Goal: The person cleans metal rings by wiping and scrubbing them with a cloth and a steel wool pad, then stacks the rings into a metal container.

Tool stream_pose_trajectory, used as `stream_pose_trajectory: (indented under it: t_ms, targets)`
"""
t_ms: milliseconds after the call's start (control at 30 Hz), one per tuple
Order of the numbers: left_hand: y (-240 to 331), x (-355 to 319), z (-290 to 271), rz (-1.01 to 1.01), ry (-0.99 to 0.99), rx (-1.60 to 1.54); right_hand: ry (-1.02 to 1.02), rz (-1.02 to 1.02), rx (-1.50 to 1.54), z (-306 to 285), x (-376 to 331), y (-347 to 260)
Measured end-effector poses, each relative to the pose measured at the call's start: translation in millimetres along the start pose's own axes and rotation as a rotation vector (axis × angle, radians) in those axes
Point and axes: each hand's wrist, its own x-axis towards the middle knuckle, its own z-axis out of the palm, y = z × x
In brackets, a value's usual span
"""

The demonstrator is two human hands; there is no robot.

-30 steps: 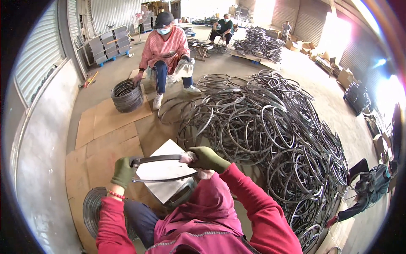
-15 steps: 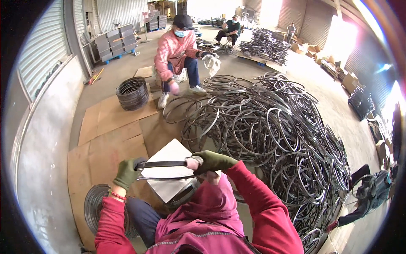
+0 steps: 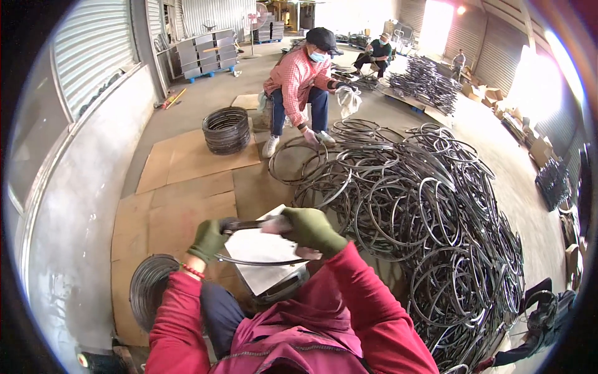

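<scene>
A thin black ring [image 3: 261,262] is held level in front of my body, above a white square board [image 3: 250,248]. My left hand [image 3: 210,240], in a green glove with dark fingers, is closed on the ring's left side. On its right side my right hand [image 3: 311,232], also in a green glove, is closed around the band. Something pale pinkish shows at the right fingers; blur hides whether it is cloth or glove. The board rests tilted on a dark, rounded support [image 3: 281,290] by my knees. A coil-like stack of rings [image 3: 148,290] lies beside my left forearm.
A large tangled heap of black rings [image 3: 414,206] spreads to my right. Ahead, a seated co-worker [image 3: 298,84] in a checked shirt reaches to the heap's edge, beside a neat ring stack [image 3: 225,132]. Cardboard sheets [image 3: 177,202] cover the floor at left. Another person's sleeve [image 3: 523,350] shows at lower right.
The whole view has shifted right and slightly down. My hands still grip the ring, its far band now blurred. The co-worker ahead has bent forward and lowered a hand to the rings.
</scene>
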Motion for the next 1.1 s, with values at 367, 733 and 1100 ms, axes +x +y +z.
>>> stream_pose_trajectory:
  t_ms: [367, 733, 1100]
  targets:
    - [-26, -4, -39, -0.069, -0.106, -0.159, 0.356, -0.079, 0.477, 11, -25, 53]
    - [60, 36, 21, 0.192, -0.067, 0.303, 0.295, -0.056, 0.714, -9, 0, -4]
    - [19, 24, 14, 0.227, 0.136, 0.036, 0.292, -0.022, 0.4, -5, -32, 38]
